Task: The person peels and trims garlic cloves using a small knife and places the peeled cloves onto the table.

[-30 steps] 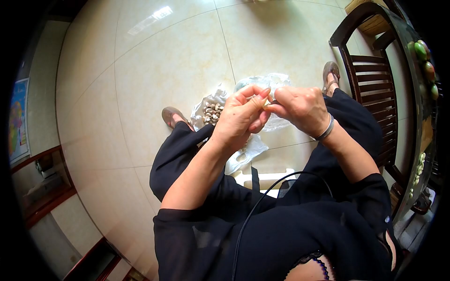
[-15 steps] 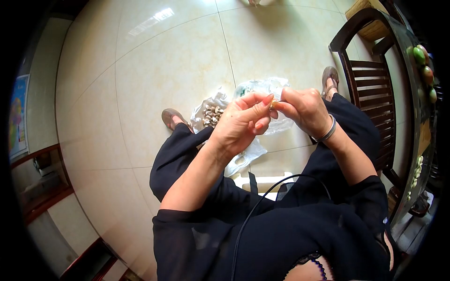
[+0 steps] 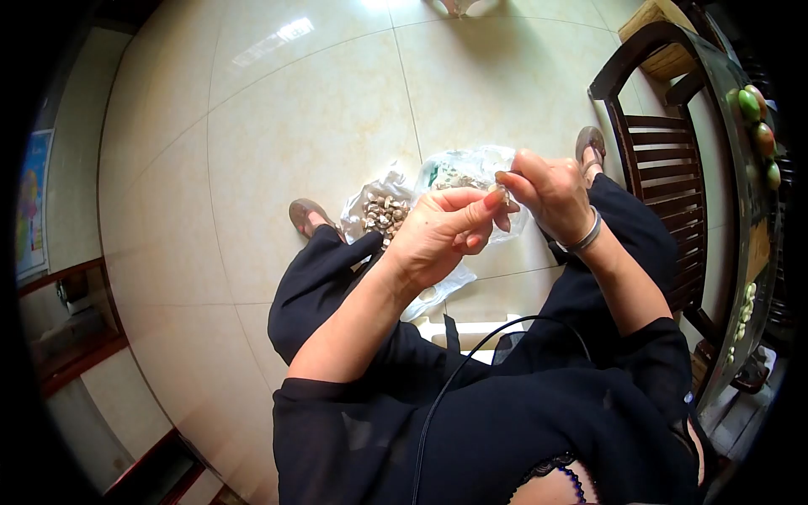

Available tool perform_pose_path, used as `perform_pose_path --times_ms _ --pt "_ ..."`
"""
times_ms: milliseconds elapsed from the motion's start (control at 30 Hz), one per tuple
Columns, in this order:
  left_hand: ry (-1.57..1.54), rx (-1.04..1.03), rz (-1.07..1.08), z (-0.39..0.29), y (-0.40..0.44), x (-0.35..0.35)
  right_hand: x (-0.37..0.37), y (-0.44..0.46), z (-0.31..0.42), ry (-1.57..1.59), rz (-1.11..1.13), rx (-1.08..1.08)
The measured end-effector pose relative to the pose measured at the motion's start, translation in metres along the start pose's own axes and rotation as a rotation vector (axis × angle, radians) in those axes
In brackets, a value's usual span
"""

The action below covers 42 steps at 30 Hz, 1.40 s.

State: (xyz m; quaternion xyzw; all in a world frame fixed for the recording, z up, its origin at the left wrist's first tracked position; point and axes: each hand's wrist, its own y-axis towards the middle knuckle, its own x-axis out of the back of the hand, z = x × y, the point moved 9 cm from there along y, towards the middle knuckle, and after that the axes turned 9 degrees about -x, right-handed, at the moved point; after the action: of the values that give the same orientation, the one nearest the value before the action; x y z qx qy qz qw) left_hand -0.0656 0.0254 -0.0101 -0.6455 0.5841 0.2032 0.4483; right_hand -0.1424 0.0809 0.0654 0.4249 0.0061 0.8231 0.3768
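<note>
In front of me, over the floor, my left hand (image 3: 444,225) pinches a small pale piece (image 3: 502,193) between thumb and forefinger. Its kind is too small to make out. My right hand (image 3: 551,192), a metal bangle at its wrist, is closed, with thumb and forefinger at the top of the same piece. Whether the right fingertips grip it firmly is hard to see. Beneath the hands lies a clear plastic bag (image 3: 471,160) with pale bits in it. Left of that, a white plastic bag (image 3: 389,181) lies open around several small brown-and-white, mushroom-like pieces (image 3: 385,212).
A dark slatted wooden chair (image 3: 669,160) stands at the right beside a table (image 3: 762,252) bearing green-red fruits (image 3: 764,139) and small pale pieces (image 3: 745,316). Below my hands is a white foam-like box (image 3: 480,328). A black cable (image 3: 471,358) crosses my lap.
Both hands have shifted slightly, the left a little right and down. The right fingertips have moved up relative to the left ones, and more of the pale piece shows.
</note>
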Motion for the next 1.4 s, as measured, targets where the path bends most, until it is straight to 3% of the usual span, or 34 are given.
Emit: perform_pose_path --times_ms 433,733,833,1067,1400 --pt "0.194 -0.294 -0.101 -0.028 0.008 0.010 0.003 -0.003 -0.001 0.047 -0.058 -0.033" --pt "0.204 -0.376 -0.157 -0.038 0.005 0.019 0.007 -0.007 -0.022 0.252 -0.035 -0.226" --pt "0.249 -0.400 -0.147 -0.039 0.005 0.020 0.005 -0.005 -0.027 0.204 -0.022 -0.258" --pt "0.409 -0.448 -0.221 -0.048 -0.001 0.021 -0.038 -0.016 -0.041 -0.260 0.245 -0.280" --pt "0.456 -0.432 -0.263 -0.050 -0.003 0.026 -0.049 -0.021 -0.044 -0.235 0.287 -0.260"
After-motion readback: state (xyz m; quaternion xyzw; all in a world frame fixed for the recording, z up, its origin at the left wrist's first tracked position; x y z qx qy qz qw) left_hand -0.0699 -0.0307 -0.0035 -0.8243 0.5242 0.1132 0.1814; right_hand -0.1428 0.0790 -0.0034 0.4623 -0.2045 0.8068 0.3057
